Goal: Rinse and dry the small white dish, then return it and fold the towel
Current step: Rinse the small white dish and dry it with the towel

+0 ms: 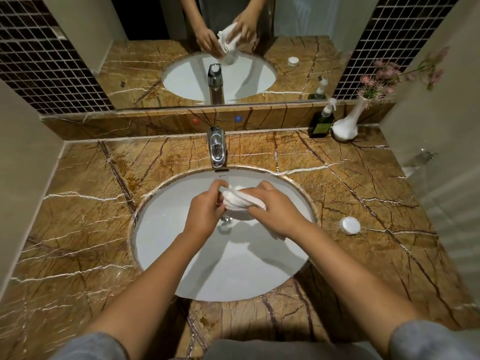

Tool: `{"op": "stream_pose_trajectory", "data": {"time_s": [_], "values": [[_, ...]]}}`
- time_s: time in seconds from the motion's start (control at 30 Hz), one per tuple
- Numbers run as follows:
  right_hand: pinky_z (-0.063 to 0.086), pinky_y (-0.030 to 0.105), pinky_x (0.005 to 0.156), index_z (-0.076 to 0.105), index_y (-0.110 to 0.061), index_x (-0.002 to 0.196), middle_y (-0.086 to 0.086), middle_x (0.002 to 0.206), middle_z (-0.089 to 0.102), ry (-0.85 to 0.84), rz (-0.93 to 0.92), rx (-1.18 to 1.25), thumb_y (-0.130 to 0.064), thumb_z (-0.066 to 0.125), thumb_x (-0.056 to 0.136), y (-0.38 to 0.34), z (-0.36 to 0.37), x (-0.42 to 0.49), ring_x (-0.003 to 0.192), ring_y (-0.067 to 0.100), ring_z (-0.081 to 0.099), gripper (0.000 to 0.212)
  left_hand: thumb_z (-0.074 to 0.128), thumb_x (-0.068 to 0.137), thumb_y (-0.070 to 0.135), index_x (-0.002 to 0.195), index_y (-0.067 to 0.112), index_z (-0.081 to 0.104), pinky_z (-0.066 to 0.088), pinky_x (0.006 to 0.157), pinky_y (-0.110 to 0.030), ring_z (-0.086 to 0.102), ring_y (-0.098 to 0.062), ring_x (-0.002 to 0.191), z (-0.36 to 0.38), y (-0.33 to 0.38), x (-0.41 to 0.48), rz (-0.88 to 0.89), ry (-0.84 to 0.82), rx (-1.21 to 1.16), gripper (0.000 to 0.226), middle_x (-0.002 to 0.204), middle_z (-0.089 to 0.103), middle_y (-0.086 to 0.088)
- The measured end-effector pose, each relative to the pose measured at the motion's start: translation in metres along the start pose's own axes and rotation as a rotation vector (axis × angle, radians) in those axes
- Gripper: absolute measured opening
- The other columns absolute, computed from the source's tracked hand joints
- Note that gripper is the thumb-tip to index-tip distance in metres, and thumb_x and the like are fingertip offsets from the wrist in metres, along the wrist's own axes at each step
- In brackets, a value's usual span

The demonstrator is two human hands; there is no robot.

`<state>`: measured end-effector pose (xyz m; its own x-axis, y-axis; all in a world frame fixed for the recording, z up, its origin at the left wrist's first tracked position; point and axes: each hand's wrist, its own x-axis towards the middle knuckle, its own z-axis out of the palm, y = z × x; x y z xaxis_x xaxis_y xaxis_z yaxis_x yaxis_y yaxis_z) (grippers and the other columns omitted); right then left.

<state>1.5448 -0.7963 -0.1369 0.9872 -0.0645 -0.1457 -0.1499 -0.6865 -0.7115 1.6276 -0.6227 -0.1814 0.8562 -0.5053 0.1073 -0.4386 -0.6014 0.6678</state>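
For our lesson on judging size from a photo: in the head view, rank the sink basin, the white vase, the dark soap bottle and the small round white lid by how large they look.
1. Sink basin, by far the largest.
2. White vase.
3. Dark soap bottle; close to the vase, so this order is unsure.
4. Small round white lid, though it sits nearer the camera.

The person is wearing grey sleeves (88, 346) pushed up near the elbows, leaving both forearms bare; the left hand (204, 211) and right hand (275, 211) are showing no rings or watch.
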Motion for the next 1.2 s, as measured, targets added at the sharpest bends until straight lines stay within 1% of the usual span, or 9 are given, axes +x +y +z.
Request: {"op": "stream_pose_trajectory", "data": {"time_s": [0.1,0.2,0.33,0.5,0.6,0.73,0.8,1.07,1.2], "values": [[0.03,0.027,0.054,0.05,-0.046,0.127,-0.003,0.091,0.045,-0.05,-0.048,-0.165,-0.058,0.037,0.071,0.0,0.001,-0.001,0.074,0.016,0.05,0.058,0.067,0.077,0.002,0.12,0.028,0.043,0.045,0.062,-0.023,0.062,-0.017,0.071,-0.006,-0.003,-0.003,0.038,-0.064,0.013,0.055,0.079,0.062,0.006],[0.028,0.029,0.058,0.047,-0.043,0.131,-0.001,0.093,0.044,-0.044,-0.092,-0.295,-0.039,0.049,0.085,-0.002,0.003,-0.001,0.076,0.017,0.045,0.046,0.067,0.078,0.002,0.13,0.031,0.038,0.053,0.066,-0.035,0.062,-0.023,0.075,-0.009,-0.004,-0.008,0.14,-0.107,0.105,0.066,0.085,0.065,-0.002],[0.028,0.029,0.061,0.05,-0.037,0.133,-0.001,0.093,0.038,-0.027,-0.172,-0.365,-0.04,0.051,0.088,-0.006,0.002,-0.002,0.076,0.014,0.035,0.045,0.066,0.077,0.001,0.138,0.028,0.039,0.053,0.069,-0.031,0.063,-0.019,0.077,-0.01,-0.008,-0.007,0.12,-0.05,0.055,0.072,0.087,0.068,0.001],[0.028,0.03,0.064,0.05,-0.034,0.134,0.006,0.104,0.047,-0.033,-0.212,-0.512,-0.033,0.053,0.088,0.005,-0.002,-0.014,0.085,0.024,0.047,0.045,0.07,0.08,0.006,0.124,0.021,0.062,0.054,0.079,-0.031,0.068,-0.02,0.084,-0.004,-0.015,-0.009,0.052,-0.02,0.042,0.047,0.093,0.074,-0.002],[0.03,0.031,0.065,0.051,-0.033,0.133,0.007,0.106,0.048,-0.062,-0.181,-0.621,-0.031,0.054,0.088,0.016,-0.005,-0.019,0.094,0.028,0.052,0.045,0.073,0.079,0.014,0.106,0.019,0.074,0.049,0.069,-0.025,0.068,-0.018,0.075,-0.001,-0.019,-0.011,-0.119,-0.02,0.061,0.028,0.088,0.075,-0.003],[0.034,0.03,0.064,0.05,-0.034,0.134,0.007,0.112,0.05,0.032,-0.06,-0.576,-0.034,0.053,0.089,0.026,-0.005,-0.028,0.099,0.027,0.055,0.045,0.075,0.074,0.005,0.101,0.006,0.075,0.06,0.067,-0.03,0.069,-0.022,0.067,0.001,-0.023,-0.008,-0.606,0.001,-0.371,0.027,0.088,0.074,-0.013],[0.036,0.03,0.063,0.049,-0.035,0.134,0.006,0.11,0.05,0.088,-0.037,-0.466,-0.031,0.055,0.087,0.019,0.002,-0.027,0.098,0.027,0.054,0.047,0.074,0.075,-0.003,0.103,-0.001,0.072,0.061,0.066,-0.024,0.067,-0.021,0.065,0.003,-0.016,-0.008,-0.731,-0.01,-0.623,0.029,0.094,0.072,-0.018],[0.043,0.034,0.071,0.045,-0.032,0.137,0.009,0.117,0.047,0.101,-0.035,-0.46,-0.035,0.051,0.092,-0.013,0.033,-0.005,0.106,0.028,0.05,0.046,0.059,0.088,0.0,0.118,0.009,0.067,0.058,0.085,-0.028,0.07,-0.026,0.096,0.004,0.001,-0.016,-0.746,-0.132,-1.03,0.031,0.108,0.071,-0.017],[0.042,0.034,0.07,0.044,-0.031,0.137,0.01,0.118,0.048,0.074,-0.105,-0.499,-0.037,0.052,0.091,-0.019,0.039,-0.004,0.105,0.029,0.051,0.047,0.052,0.095,0.008,0.122,0.016,0.064,0.06,0.083,-0.031,0.072,-0.023,0.093,0.001,-0.006,-0.024,-0.695,-0.172,-1.156,0.031,0.109,0.072,-0.011]]}}
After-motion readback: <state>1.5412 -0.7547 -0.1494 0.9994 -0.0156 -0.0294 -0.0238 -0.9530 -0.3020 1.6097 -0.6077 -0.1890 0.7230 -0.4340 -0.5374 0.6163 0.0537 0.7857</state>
